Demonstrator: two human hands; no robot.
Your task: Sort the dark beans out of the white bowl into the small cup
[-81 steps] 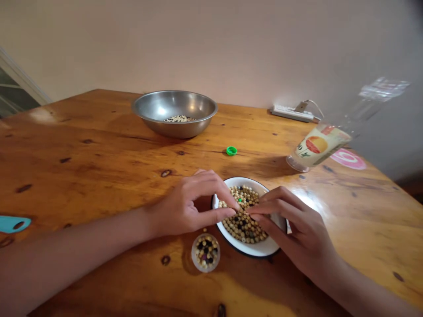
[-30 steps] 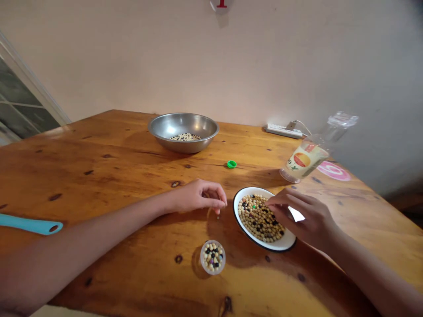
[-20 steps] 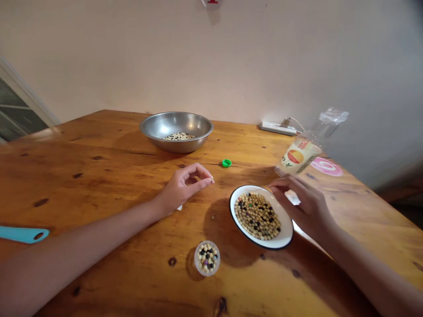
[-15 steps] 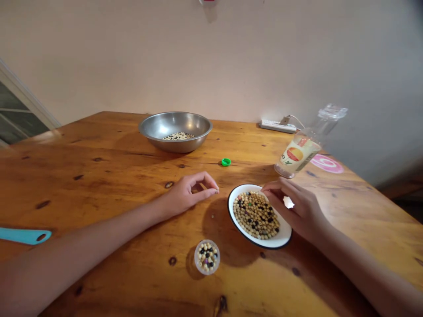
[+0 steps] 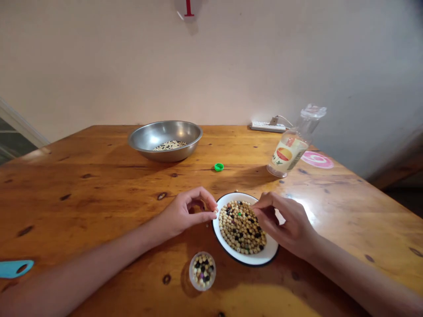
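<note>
I see my left hand closed in a pinch at the left rim of the white enamel plate, and it seems to grip one pale bean between thumb and finger. My right hand is half curled over the plate's right side; I cannot tell if it holds something. The round beans lie in the plate, and a small clear cup with more beans stands just beside it, on the near left.
</note>
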